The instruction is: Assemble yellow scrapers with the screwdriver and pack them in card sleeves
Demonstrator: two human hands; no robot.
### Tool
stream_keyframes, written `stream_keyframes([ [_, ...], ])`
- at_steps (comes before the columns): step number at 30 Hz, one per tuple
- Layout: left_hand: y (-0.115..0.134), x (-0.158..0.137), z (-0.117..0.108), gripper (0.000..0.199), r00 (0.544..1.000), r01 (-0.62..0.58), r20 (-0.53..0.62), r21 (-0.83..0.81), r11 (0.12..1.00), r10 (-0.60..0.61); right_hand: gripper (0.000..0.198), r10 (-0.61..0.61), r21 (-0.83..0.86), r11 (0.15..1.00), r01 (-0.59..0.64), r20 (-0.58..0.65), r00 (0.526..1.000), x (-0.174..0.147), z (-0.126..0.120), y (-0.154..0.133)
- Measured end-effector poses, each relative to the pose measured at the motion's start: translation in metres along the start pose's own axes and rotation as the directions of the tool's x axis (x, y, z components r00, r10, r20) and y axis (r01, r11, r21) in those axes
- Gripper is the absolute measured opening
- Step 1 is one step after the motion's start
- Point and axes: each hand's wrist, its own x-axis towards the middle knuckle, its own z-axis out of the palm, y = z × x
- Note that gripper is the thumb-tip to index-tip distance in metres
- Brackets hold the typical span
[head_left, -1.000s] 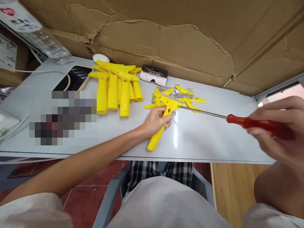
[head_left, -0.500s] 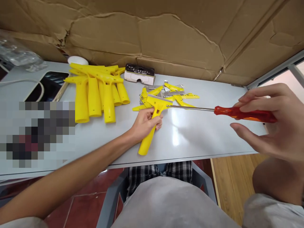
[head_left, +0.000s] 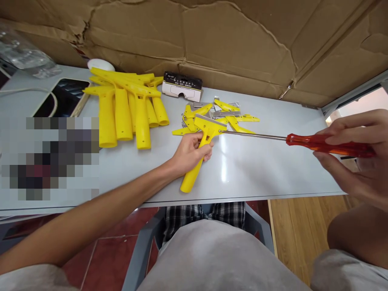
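My left hand (head_left: 194, 151) is wrapped round the neck of a yellow scraper (head_left: 191, 178), whose wide head carries a metal blade along its far edge. In my right hand (head_left: 357, 149) is a screwdriver (head_left: 315, 142) with a clear red handle and a long thin shaft. The shaft's tip meets the right end of the scraper head, at a small screw. Just beyond the head lie several loose yellow clamp pieces (head_left: 226, 106), metal blades (head_left: 226, 114) and a few small screws (head_left: 183, 123).
A pile of yellow scraper handles (head_left: 143, 125) lies to the left. Behind are a black-and-white box (head_left: 182, 87) and a white round object (head_left: 100, 64). A phone (head_left: 62, 97) with a cable rests at far left, beside a blurred-out patch. Cardboard (head_left: 230, 44) lines the table's back.
The fingers of my right hand have closed on the screwdriver handle, the thumb now touching it. The view has shifted slightly; the tip stays at the scraper head.
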Motion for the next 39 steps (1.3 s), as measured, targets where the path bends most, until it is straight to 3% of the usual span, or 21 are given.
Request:
stream_keyframes([
  [3,-0.002,0.0,-0.001,0.009,0.999,-0.019,0.027,0.026,0.999,0.018,0.034,0.035,-0.027,0.999,-0.035,0.011,0.999,-0.005,-0.004,0.001],
  [7,-0.005,0.0,-0.002,0.009,0.999,-0.037,0.03,0.035,0.999,0.036,0.026,0.153,-0.124,0.979,-0.159,-0.054,0.987,-0.004,-0.005,-0.024],
  [11,-0.006,0.0,-0.002,0.011,0.999,-0.029,0.027,0.028,0.999,0.029,0.037,0.077,-0.103,0.992,-0.072,0.045,0.996,0.0,-0.007,-0.035],
  [13,-0.005,0.0,-0.001,0.011,0.999,-0.021,0.025,0.025,0.999,0.021,0.03,0.042,-0.05,0.998,-0.039,0.065,0.997,0.002,-0.01,-0.035],
  [16,-0.006,0.0,-0.001,0.011,1.0,-0.005,0.005,0.021,1.0,0.005,0.013,0.016,-0.042,0.999,-0.015,0.015,1.0,0.004,-0.011,-0.041],
  [20,-0.006,0.0,-0.002,0.013,1.0,0.013,-0.015,0.007,1.0,-0.013,0.009,0.05,-0.129,0.99,-0.062,-0.091,0.995,0.008,-0.001,-0.055],
  [23,-0.005,0.0,-0.002,0.017,0.999,0.024,-0.023,-0.004,1.0,-0.024,0.007,0.006,-0.141,0.99,-0.027,-0.149,0.989,0.011,0.007,-0.062],
  [26,-0.004,0.0,-0.002,0.02,0.999,0.032,-0.029,-0.01,0.999,-0.033,0.02,0.012,-0.152,0.988,-0.027,-0.098,0.995,0.014,0.007,-0.056],
  [29,-0.002,-0.001,-0.002,0.02,0.999,0.043,-0.032,-0.008,0.999,-0.043,0.036,0.051,-0.077,0.996,-0.048,0.028,0.998,0.021,-0.003,-0.038],
  [33,-0.003,-0.002,-0.002,0.019,0.999,0.044,-0.02,0.013,0.999,-0.044,0.033,-0.004,0.004,1.0,0.003,0.072,0.997,0.036,-0.019,-0.012],
  [39,-0.005,-0.002,-0.002,0.02,0.996,0.061,-0.057,-0.016,0.998,-0.062,0.024,-0.069,-0.15,0.986,0.077,0.056,0.996,0.063,-0.024,-0.015],
])
